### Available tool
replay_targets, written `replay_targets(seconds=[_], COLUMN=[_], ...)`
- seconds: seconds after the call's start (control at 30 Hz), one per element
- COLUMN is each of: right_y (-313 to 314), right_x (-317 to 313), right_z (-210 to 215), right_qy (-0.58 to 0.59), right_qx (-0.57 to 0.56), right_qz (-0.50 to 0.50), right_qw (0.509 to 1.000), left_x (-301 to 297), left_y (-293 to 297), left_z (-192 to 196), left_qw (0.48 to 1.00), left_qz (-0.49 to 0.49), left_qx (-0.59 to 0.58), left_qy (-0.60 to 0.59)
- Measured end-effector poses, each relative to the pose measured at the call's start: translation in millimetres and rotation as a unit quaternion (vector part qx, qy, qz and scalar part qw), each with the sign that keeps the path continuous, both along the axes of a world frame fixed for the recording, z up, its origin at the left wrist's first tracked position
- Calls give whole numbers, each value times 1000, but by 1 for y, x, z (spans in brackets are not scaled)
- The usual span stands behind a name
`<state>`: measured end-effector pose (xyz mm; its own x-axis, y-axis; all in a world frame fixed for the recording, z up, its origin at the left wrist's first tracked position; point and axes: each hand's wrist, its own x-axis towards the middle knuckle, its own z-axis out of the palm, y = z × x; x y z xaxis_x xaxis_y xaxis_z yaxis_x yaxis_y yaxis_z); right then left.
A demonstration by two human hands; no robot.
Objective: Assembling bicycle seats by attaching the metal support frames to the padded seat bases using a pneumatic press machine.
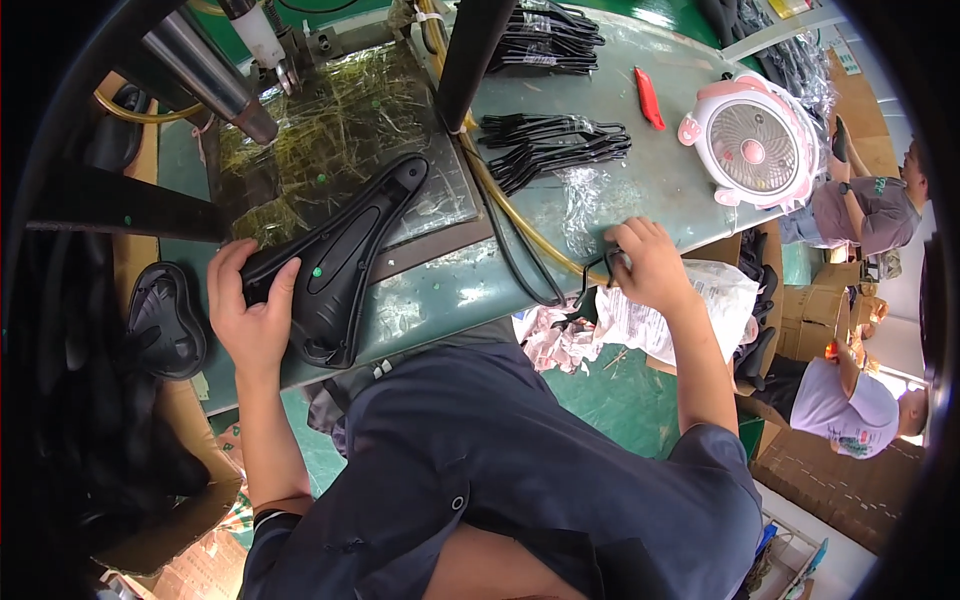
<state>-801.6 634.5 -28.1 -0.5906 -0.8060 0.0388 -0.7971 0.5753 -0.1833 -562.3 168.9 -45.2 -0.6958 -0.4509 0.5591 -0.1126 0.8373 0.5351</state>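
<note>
My left hand (250,315) grips the wide end of a black plastic bicycle saddle shell (335,265), thumb on top and fingers round its side. The shell lies slanted over the table's front edge, its narrow tip pointing away and to the right. A small green dot shows on it. My right hand (650,265) is closed, at the table edge to the right, on a thin bent black saddle rail (587,288); its fingers hide most of that part. Two bundles of black rails lie beyond, the nearer bundle (555,145) and the farther bundle (545,40).
A press with a metal cylinder (210,75) stands over a tape-covered plate (330,120). A yellow hose (510,210) crosses the table. A red cutter (648,98) and a pink-white fan (752,148) sit right. Another shell (165,320) is left. Two people work at right.
</note>
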Motion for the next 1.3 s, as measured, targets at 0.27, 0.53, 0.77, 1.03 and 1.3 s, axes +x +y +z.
replay_targets(seconds=[0.27, 0.53, 0.77, 1.03, 1.3], right_y=[-27, -139, -212, -232, -242], right_x=[-11, 39, 72, 78, 81], right_z=[47, 35, 25, 24, 7], right_qy=[-2, -506, -303, -247, -291], right_qx=[-183, -273, -278, -254, -266], right_qz=[24, 2, 210, 224, 183], right_qw=[983, 818, 887, 908, 900], left_x=[-6, 4, 9, 6, 4], left_y=[-7, -12, 4, 12, 13], left_z=[9, -20, -45, -47, -50], left_qw=[997, 983, 962, 951, 953], left_qz=[-67, -86, -52, -16, -8], left_qx=[43, 154, 235, 250, 237], left_qy=[-17, 40, 129, 181, 186])
